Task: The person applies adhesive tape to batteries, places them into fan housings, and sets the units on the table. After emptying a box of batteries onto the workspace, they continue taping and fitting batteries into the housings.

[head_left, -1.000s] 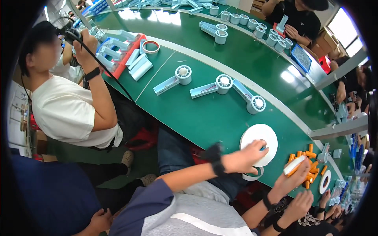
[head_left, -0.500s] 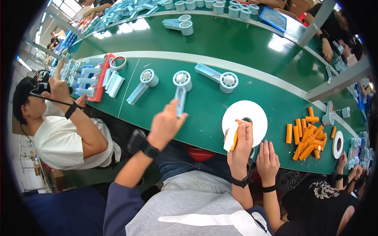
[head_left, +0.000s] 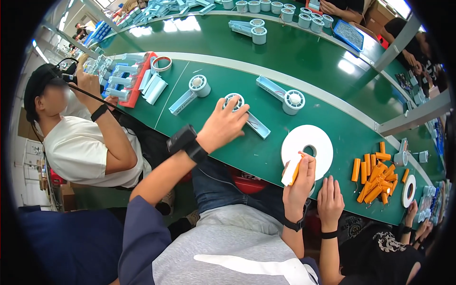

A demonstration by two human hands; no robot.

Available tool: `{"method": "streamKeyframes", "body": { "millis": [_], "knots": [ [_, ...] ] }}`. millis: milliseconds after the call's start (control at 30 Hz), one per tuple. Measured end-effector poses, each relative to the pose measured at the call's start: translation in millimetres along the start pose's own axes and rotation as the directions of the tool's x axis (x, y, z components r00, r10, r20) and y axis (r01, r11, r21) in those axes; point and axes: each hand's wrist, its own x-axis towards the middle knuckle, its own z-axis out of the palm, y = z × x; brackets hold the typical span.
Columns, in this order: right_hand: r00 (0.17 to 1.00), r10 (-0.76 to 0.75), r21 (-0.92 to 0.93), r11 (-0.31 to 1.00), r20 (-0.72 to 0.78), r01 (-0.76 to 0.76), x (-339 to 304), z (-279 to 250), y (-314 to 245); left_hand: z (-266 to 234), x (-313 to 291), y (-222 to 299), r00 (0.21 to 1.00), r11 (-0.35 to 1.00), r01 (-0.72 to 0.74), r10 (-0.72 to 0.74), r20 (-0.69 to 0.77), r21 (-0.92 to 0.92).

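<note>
My left hand reaches over a light blue handheld fan, its fingers bent round the fan's round head. The fan lies on the green table, its open, trough-like handle pointing to the lower right. In my right hand is an orange cylindrical battery with a white strip on its left side, pinched between thumb and fingers. Just beyond that hand a large white roll lies flat. Two similar fans rest either side: the left fan and the right fan.
A co-worker's hand rests at the table edge, close right of mine. Orange batteries are heaped at right, near a smaller white roll. At left stand a red rack and a tape ring. Another person works there.
My left hand has moved from the middle fan's handle to its head. That fan's handle has swung from pointing toward me to the lower right. My right hand still holds the battery.
</note>
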Motion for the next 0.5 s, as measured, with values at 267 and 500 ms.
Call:
{"method": "streamKeyframes", "body": {
  "millis": [267, 500],
  "knots": [
    [0.996, -0.082, -0.329, 0.942, -0.026, 0.069, 13.8, 12.1, -5.5, -1.2, 5.0, 24.1, 0.972, 0.986, -0.01, 0.048, 0.231, -0.164],
    [0.993, -0.016, -0.401, 0.914, 0.118, 0.063, 18.6, 19.4, -12.2, -6.5, -24.4, 33.0, 0.975, 0.825, 0.113, -0.198, -0.096, -0.554]
  ]
}}
